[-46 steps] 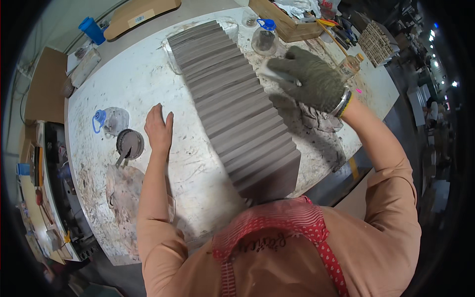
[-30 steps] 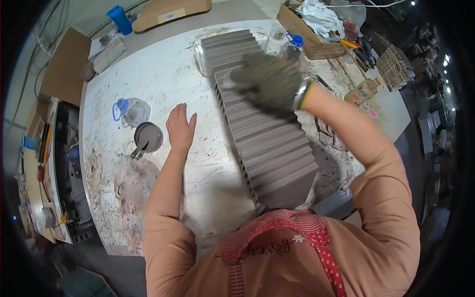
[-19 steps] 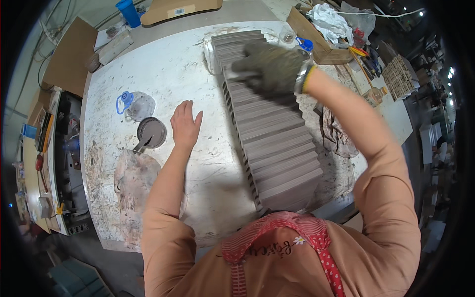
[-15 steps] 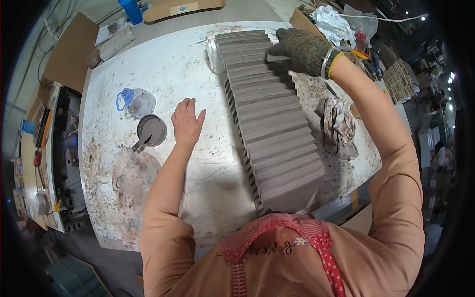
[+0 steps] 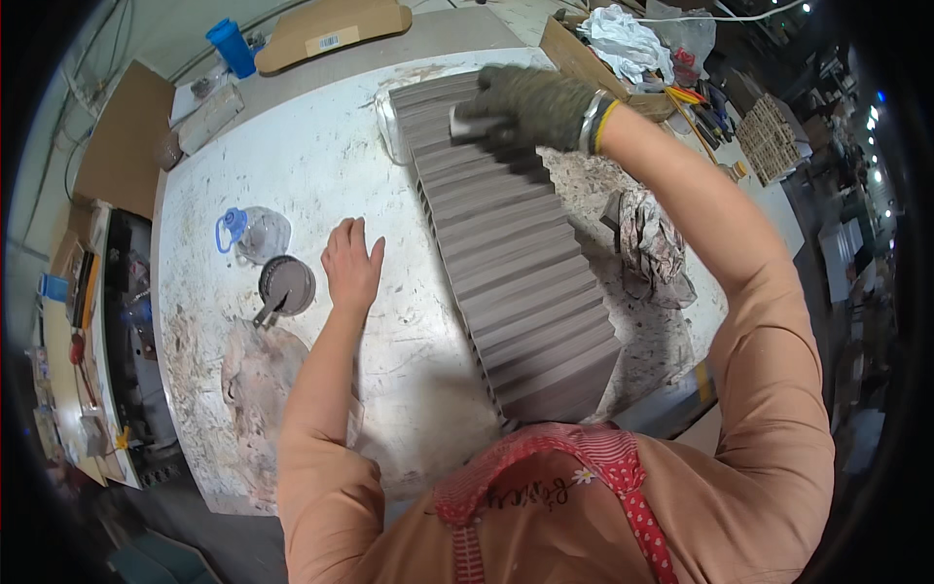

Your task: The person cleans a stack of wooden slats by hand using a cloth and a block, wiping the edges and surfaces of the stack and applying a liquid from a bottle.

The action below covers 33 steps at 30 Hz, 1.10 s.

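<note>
A long grey-brown panel point(image 5: 520, 248) with stepped crosswise ridges and a wood-grain look lies lengthwise over the white, stained tabletop point(image 5: 326, 175). My right hand point(image 5: 530, 105), in a dark knitted glove, is over its far end. Its fingers close on a small pale, block-like piece point(image 5: 469, 127); motion blur and the glove hide most of it. My bare left hand point(image 5: 352, 263) lies on the tabletop left of the panel, fingers stretched out and holding nothing. Nearby are a cup of grey-brown paste point(image 5: 290, 282) with a flat stick in it, and a clear bottle point(image 5: 263, 234) with a blue handle.
A crumpled stained cloth point(image 5: 652, 243) lies right of the panel, another rag point(image 5: 263, 375) at the near left. Beyond stand a blue tumbler point(image 5: 231, 47) and a cardboard tray point(image 5: 336, 31). Pliers and other tools point(image 5: 705, 115) sit at the far right by a woven basket point(image 5: 769, 141).
My right hand has moved left across the panel's far end with the pale piece. My left hand stays flat on the tabletop. The whole view has shifted slightly.
</note>
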Each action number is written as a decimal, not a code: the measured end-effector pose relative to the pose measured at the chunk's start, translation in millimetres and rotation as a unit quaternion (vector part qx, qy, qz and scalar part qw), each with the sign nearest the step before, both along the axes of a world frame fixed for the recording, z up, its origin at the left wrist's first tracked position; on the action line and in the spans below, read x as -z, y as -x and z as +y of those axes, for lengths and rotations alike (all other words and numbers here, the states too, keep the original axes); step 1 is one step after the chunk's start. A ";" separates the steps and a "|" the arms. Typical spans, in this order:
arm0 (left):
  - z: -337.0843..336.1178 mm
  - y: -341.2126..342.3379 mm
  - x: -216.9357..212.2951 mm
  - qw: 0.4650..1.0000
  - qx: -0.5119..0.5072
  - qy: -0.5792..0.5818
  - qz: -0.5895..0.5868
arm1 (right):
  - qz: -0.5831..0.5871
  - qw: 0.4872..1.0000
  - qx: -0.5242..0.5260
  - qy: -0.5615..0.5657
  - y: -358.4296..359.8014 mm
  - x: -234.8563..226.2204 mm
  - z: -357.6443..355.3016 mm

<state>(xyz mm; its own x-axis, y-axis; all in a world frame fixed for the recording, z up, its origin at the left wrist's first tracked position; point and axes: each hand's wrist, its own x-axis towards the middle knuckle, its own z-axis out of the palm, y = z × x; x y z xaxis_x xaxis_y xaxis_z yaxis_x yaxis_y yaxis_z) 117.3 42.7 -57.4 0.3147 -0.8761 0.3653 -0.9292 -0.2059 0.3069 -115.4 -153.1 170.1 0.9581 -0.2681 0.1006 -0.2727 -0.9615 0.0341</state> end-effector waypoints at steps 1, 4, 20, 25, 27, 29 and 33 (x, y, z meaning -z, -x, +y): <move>-0.9 -1.1 6.7 1.000 0.001 0.006 0.006 | 0.051 0.997 0.039 0.031 2.7 8.0 6.0; -4.9 -0.5 5.0 1.000 0.010 0.013 0.022 | 0.140 0.978 0.156 0.009 31.0 -5.5 -11.2; -0.1 0.7 1.4 1.000 0.002 -0.004 0.006 | 0.047 0.998 0.025 0.025 32.8 -16.5 19.1; -2.9 2.9 0.3 1.000 0.003 0.003 0.000 | 0.171 0.974 0.080 0.122 69.4 -16.2 -18.0; -3.1 4.3 -2.8 1.000 0.000 -0.008 -0.001 | 0.110 0.987 0.106 0.055 64.4 -20.7 -17.0; -2.8 3.8 -1.4 1.000 -0.003 -0.018 -0.006 | 0.032 0.997 0.048 0.042 47.7 -16.7 -4.9; -3.4 -0.2 3.1 1.000 0.005 0.005 -0.004 | 0.103 0.990 0.059 0.072 52.6 -3.8 -17.1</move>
<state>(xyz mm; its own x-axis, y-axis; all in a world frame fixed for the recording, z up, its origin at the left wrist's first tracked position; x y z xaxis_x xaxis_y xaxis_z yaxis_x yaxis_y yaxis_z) 117.5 39.3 -60.5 0.3032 -0.8750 0.3773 -0.9336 -0.1934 0.3017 -168.0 -170.2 173.9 0.9249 -0.3772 -0.0477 -0.3566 -0.9041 0.2355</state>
